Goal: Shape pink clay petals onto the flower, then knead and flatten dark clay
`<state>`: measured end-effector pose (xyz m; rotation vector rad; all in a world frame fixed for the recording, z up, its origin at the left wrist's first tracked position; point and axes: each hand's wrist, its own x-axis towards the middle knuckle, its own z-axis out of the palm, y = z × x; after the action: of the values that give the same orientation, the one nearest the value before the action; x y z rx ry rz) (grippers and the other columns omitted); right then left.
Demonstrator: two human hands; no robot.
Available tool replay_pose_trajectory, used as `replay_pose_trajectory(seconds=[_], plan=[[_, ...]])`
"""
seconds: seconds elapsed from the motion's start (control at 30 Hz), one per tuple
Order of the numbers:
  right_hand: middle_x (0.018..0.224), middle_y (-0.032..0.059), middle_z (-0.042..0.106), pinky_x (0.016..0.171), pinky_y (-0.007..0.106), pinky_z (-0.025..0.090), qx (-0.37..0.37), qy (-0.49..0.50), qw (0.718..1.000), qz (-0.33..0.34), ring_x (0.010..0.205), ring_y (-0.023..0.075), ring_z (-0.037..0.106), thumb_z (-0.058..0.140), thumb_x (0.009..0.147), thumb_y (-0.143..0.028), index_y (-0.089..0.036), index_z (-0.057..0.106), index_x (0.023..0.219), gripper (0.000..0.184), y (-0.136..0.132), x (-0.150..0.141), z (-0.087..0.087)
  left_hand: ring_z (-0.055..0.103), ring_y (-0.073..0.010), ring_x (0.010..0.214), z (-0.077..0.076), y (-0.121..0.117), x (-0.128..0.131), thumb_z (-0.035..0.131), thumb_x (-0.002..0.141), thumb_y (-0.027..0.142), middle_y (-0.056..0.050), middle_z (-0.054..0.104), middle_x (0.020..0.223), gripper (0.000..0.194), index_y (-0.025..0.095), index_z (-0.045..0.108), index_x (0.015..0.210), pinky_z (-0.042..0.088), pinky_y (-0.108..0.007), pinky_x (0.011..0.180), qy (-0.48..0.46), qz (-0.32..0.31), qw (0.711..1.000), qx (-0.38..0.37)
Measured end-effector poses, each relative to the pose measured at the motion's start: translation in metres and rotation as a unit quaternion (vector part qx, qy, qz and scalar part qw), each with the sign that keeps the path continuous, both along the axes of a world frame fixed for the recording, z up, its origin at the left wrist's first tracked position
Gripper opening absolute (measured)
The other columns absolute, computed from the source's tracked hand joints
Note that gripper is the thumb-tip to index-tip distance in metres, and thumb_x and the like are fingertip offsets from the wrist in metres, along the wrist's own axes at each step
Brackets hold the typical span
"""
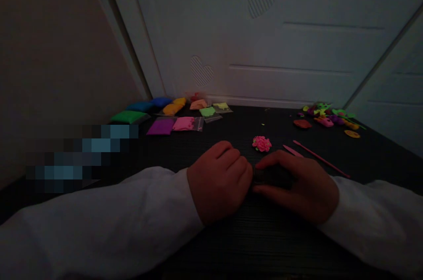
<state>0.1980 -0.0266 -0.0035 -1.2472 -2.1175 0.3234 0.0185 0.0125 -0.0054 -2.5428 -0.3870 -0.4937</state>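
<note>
The picture is very dim. My left hand (221, 183) is closed in a fist just above the black table, its knuckles toward the camera; whatever is in it is hidden. Beside it, my right hand (300, 185) curves its thumb and forefinger in a C shape, the tips by the left fist. A small dark shape seems to sit between those tips, too dark to name. Just beyond the hands lies a pink ruffled clay flower (262, 143) with bits of green. A pink pointed modelling tool (292, 151) and a thin pink stick (320, 158) lie behind my right hand.
Bags of coloured clay, among them green (128, 116), purple (161, 126) and pink (183, 124), lie at the back left. Several colourful clay pieces (325, 120) are heaped at the back right, near a red piece (302, 124). A white panel (211, 28) rises behind the table.
</note>
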Motion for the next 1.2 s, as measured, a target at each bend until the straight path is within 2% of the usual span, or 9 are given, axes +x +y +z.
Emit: replay_pose_trajectory(seconds=[0.13, 0.23, 0.33, 0.43, 0.5, 0.7, 0.87, 1.0, 1.2], plan=[[0.074, -0.0028, 0.063, 0.06, 0.022, 0.045, -0.008, 0.009, 1.0, 0.005, 0.065, 0.0106, 0.057, 0.067, 0.061, -0.022, -0.021, 0.055, 0.083, 0.025, 0.001, 0.0, 0.0, 0.053, -0.0195, 0.073, -0.001, -0.002, 0.002, 0.04, 0.081, 0.019, -0.007, 0.061, 0.077, 0.019, 0.01, 0.057, 0.081, 0.04, -0.039, 0.069, 0.007, 0.001, 1.0, 0.011], [0.074, -0.0031, 0.062, 0.061, 0.021, 0.044, -0.019, 0.017, 0.999, 0.023, 0.066, 0.0102, 0.056, 0.068, 0.061, -0.022, -0.021, 0.056, 0.084, 0.026, 0.001, 0.001, 0.001, 0.052, -0.0189, 0.073, -0.001, -0.002, 0.002, 0.04, 0.081, 0.018, -0.007, 0.061, 0.076, 0.019, 0.012, 0.057, 0.078, 0.038, -0.039, 0.069, 0.005, 0.007, 1.0, -0.018], [0.074, -0.0024, 0.062, 0.06, 0.022, 0.044, -0.03, 0.02, 0.999, 0.039, 0.066, 0.0107, 0.056, 0.069, 0.06, -0.025, -0.021, 0.056, 0.083, 0.027, 0.001, 0.002, 0.002, 0.051, -0.0173, 0.075, 0.002, -0.001, 0.0, 0.04, 0.079, 0.018, -0.004, 0.061, 0.076, 0.016, 0.014, 0.056, 0.075, 0.037, -0.036, 0.069, -0.003, 0.004, 0.994, -0.11], [0.076, -0.0004, 0.061, 0.06, 0.022, 0.044, -0.031, 0.02, 0.998, 0.054, 0.068, 0.0121, 0.056, 0.069, 0.06, -0.03, -0.02, 0.056, 0.084, 0.029, 0.001, 0.003, 0.001, 0.05, -0.0169, 0.081, 0.005, 0.0, -0.002, 0.044, 0.075, 0.016, -0.003, 0.06, 0.077, 0.01, 0.016, 0.053, 0.072, 0.037, -0.032, 0.07, -0.013, -0.013, 0.976, -0.216], [0.077, 0.0, 0.061, 0.06, 0.023, 0.044, -0.029, 0.021, 0.998, 0.059, 0.069, 0.0124, 0.056, 0.068, 0.061, -0.032, -0.02, 0.057, 0.085, 0.029, 0.001, 0.004, 0.002, 0.05, -0.0166, 0.082, 0.007, 0.001, -0.002, 0.045, 0.074, 0.015, -0.003, 0.06, 0.076, 0.009, 0.016, 0.052, 0.069, 0.036, -0.031, 0.07, -0.023, -0.021, 0.969, -0.246], [0.075, -0.0013, 0.062, 0.056, 0.022, 0.042, -0.038, 0.04, 0.997, 0.05, 0.065, 0.0117, 0.056, 0.067, 0.063, -0.032, -0.021, 0.057, 0.088, 0.029, 0.001, 0.008, 0.004, 0.05, -0.0153, 0.072, 0.009, 0.001, -0.001, 0.04, 0.08, 0.022, -0.003, 0.06, 0.067, 0.021, 0.015, 0.051, 0.063, 0.035, -0.032, 0.067, -0.043, -0.053, 0.97, -0.233], [0.075, -0.0019, 0.061, 0.058, 0.023, 0.042, -0.043, 0.065, 0.996, 0.045, 0.067, 0.0117, 0.055, 0.068, 0.062, -0.029, -0.021, 0.058, 0.086, 0.027, 0.001, 0.008, 0.007, 0.05, -0.0162, 0.074, 0.01, -0.001, 0.0, 0.039, 0.079, 0.019, -0.005, 0.06, 0.071, 0.02, 0.015, 0.053, 0.065, 0.036, -0.034, 0.071, -0.045, -0.054, 0.968, -0.242], [0.072, -0.0033, 0.059, 0.058, 0.021, 0.041, -0.01, 0.064, 0.997, 0.04, 0.062, 0.0095, 0.053, 0.069, 0.062, -0.024, -0.021, 0.058, 0.083, 0.024, 0.001, 0.008, 0.008, 0.048, -0.0171, 0.076, 0.011, 0.0, -0.001, 0.038, 0.076, 0.014, -0.006, 0.059, 0.077, 0.017, 0.013, 0.055, 0.074, 0.036, -0.033, 0.072, -0.043, -0.039, 0.954, -0.294], [0.082, -0.0013, 0.062, 0.064, 0.021, 0.041, 0.045, 0.052, 0.996, 0.05, 0.073, 0.011, 0.056, 0.064, 0.066, -0.019, -0.021, 0.057, 0.088, 0.023, 0.0, 0.01, 0.006, 0.049, -0.0142, 0.077, 0.017, 0.003, -0.002, 0.04, 0.078, 0.012, -0.002, 0.059, 0.079, 0.017, 0.015, 0.056, 0.083, 0.035, -0.027, 0.069, -0.094, 0.022, 0.924, -0.37]])
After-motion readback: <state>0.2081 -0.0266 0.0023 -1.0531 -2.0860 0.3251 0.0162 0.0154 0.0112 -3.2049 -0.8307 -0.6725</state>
